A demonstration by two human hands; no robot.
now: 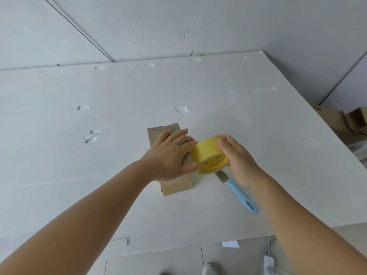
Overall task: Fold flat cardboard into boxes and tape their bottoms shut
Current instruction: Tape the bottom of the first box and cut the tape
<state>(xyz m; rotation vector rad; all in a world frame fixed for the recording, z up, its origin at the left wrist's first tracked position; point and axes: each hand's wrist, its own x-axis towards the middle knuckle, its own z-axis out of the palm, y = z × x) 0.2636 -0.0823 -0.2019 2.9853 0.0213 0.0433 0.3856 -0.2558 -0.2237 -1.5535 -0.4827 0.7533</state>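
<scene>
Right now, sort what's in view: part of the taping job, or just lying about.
In use: cardboard box, yellow tape roll, left hand, right hand, knife for cutting, probably.

Lying about: cardboard pile, tape scraps on the table.

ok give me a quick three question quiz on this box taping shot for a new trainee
1. True or false: the right hand holds the yellow tape roll.
2. Where does the left hand rest?
A. on the cardboard box
B. on the knife
C. on the bare table
3. Fill in: the knife lying on the white table, on the right-hand side of the box, has a ____ handle.

Key:
1. True: its fingers are curled round the roll.
2. A: it lies on top of the box, thumb by the roll.
3. Light blue; the blade runs under the roll and the right hand.
</scene>
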